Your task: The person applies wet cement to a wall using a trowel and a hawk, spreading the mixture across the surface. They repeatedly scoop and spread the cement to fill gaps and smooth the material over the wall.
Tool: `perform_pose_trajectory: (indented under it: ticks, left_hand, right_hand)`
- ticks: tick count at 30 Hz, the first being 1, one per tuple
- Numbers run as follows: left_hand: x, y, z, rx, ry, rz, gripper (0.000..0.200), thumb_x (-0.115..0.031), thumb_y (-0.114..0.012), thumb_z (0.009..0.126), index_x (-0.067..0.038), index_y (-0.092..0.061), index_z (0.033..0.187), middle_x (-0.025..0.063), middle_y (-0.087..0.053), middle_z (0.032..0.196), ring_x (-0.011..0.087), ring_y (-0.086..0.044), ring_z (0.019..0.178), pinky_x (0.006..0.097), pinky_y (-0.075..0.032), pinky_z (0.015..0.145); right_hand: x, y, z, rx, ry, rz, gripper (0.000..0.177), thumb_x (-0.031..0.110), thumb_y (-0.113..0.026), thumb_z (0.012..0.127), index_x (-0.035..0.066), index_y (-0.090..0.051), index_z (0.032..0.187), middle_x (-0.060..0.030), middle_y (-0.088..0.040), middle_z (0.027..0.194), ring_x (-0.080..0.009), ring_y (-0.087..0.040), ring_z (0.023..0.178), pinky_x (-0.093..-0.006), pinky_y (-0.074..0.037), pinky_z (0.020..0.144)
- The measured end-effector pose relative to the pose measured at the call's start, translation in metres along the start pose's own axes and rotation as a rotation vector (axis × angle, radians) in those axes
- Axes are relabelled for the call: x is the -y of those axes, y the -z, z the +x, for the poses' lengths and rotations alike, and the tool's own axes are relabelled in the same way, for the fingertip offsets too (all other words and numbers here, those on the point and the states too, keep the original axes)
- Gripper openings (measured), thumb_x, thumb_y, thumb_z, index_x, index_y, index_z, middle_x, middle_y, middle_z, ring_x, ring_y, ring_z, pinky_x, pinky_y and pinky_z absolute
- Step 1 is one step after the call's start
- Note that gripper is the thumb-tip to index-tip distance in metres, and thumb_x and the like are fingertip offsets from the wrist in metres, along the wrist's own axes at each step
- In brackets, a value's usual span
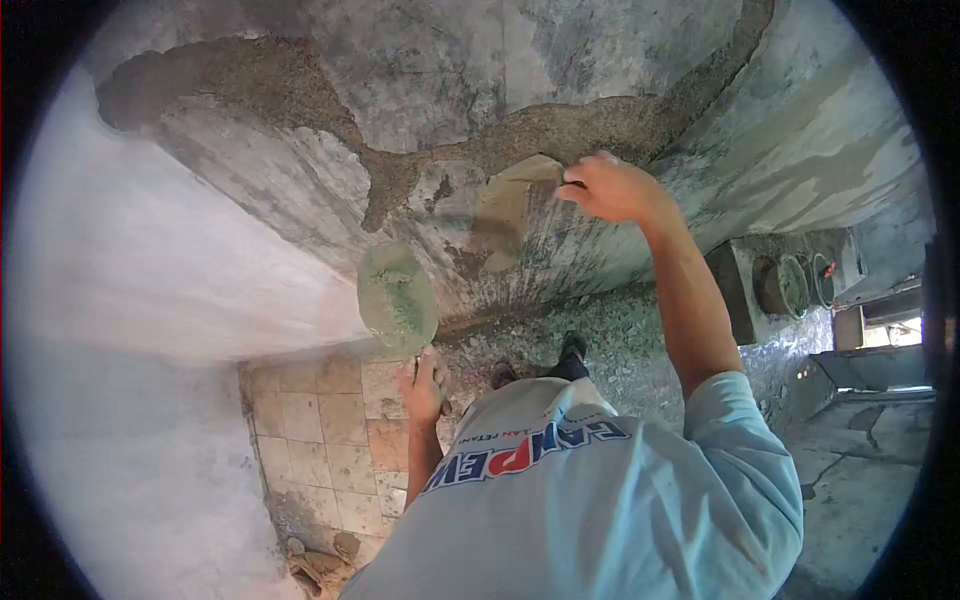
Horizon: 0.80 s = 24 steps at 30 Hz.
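My left hand (422, 388) is closed round the handle of a green oval pan (405, 325), held below the wall patch. Wet grey-green mortar (395, 285) lies in the pan. Higher and to the right, my right hand (612, 188) is pinched on a thin flat plastering tool (545, 168) against the wall. The tool is smeared with mortar and its full outline is hard to make out. Below it is a smooth tan patch (503, 215) on the grey wall (430, 75). A rough brown band of coarse render (540, 130) runs across the wall above.
A white wall (190, 260) meets the grey one at the left. Dusty floor tiles (320, 420) lie at lower left, with crumpled rubbish (318, 568) in the corner. At right, a concrete block (735, 290) stands beside a round container (782, 285). Rubble (620, 340) covers the floor near my feet.
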<state>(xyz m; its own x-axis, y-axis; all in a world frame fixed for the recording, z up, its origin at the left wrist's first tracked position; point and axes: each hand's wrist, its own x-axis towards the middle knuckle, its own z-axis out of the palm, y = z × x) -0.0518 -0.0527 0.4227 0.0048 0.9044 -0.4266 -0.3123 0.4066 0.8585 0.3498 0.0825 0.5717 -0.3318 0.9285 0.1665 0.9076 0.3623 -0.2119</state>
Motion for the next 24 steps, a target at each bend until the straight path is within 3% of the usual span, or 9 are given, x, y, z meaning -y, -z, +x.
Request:
perform_pose_trajectory:
  ticks: [6, 9, 12, 18, 22, 24]
  left_hand:
    - [0.003, 0.006, -0.003, 0.024, 0.016, -0.064, 0.033, -0.029, -0.057, 0.108, -0.012, -0.047, 0.081, -0.0028, -0.042, 0.06, 0.0091, -0.039, 0.043, 0.0277, -0.029, 0.036]
    - [0.005, 0.012, -0.002, -0.035, 0.046, -0.015, 0.024, -0.027, -0.058, 0.107, -0.014, -0.052, 0.088, -0.0035, -0.042, 0.063, 0.0084, -0.036, 0.042, 0.0264, -0.025, 0.036]
    - [0.003, 0.01, -0.001, -0.023, 0.019, -0.047, 0.032, -0.028, -0.059, 0.108, -0.012, -0.047, 0.083, -0.003, -0.043, 0.06, 0.0076, -0.04, 0.043, 0.0261, -0.03, 0.036]
    - [-0.001, 0.004, -0.004, -0.009, 0.021, -0.023, 0.031, -0.028, -0.059, 0.107, -0.011, -0.048, 0.083, -0.0033, -0.042, 0.061, 0.0069, -0.038, 0.043, 0.0258, -0.028, 0.036]
    - [0.002, 0.006, -0.006, 0.023, -0.017, -0.042, 0.031, -0.027, -0.059, 0.107, -0.012, -0.047, 0.083, -0.0038, -0.041, 0.06, 0.0071, -0.037, 0.042, 0.0263, -0.027, 0.036]
    - [0.006, 0.011, -0.008, 0.02, -0.021, -0.039, 0.03, -0.026, -0.059, 0.107, -0.012, -0.047, 0.083, -0.0042, -0.04, 0.06, 0.0076, -0.036, 0.041, 0.0269, -0.027, 0.036]
  right_hand:
    - [0.012, -0.008, -0.04, 0.059, -0.245, 0.074, 0.039, 0.04, -0.065, 0.1, 0.002, -0.067, 0.091, -0.025, -0.067, 0.084, -0.0489, -0.065, 0.086, -0.0583, -0.051, 0.073]
    - [0.023, -0.017, -0.045, 0.01, -0.188, 0.083, 0.039, 0.04, -0.065, 0.1, 0.003, -0.067, 0.09, -0.0252, -0.066, 0.081, -0.0497, -0.064, 0.082, -0.0577, -0.051, 0.071]
    - [0.026, -0.025, -0.032, -0.049, -0.157, 0.093, 0.039, 0.041, -0.066, 0.099, 0.003, -0.067, 0.088, -0.0242, -0.066, 0.079, -0.0494, -0.064, 0.079, -0.0555, -0.051, 0.069]
    - [0.006, -0.036, -0.02, 0.062, -0.235, 0.394, 0.041, 0.039, -0.065, 0.101, 0.001, -0.064, 0.086, -0.0245, -0.06, 0.076, -0.0449, -0.06, 0.069, -0.049, -0.047, 0.063]
    - [-0.003, -0.089, -0.063, -0.102, -0.357, 0.456, 0.037, 0.035, -0.062, 0.102, 0.0, -0.062, 0.088, -0.0229, -0.057, 0.072, -0.0393, -0.056, 0.063, -0.0462, -0.045, 0.062]
    - [0.01, -0.113, -0.084, -0.189, -0.481, 0.634, 0.037, 0.034, -0.061, 0.103, 0.0, -0.06, 0.087, -0.0214, -0.058, 0.071, -0.0395, -0.056, 0.062, -0.0465, -0.045, 0.062]
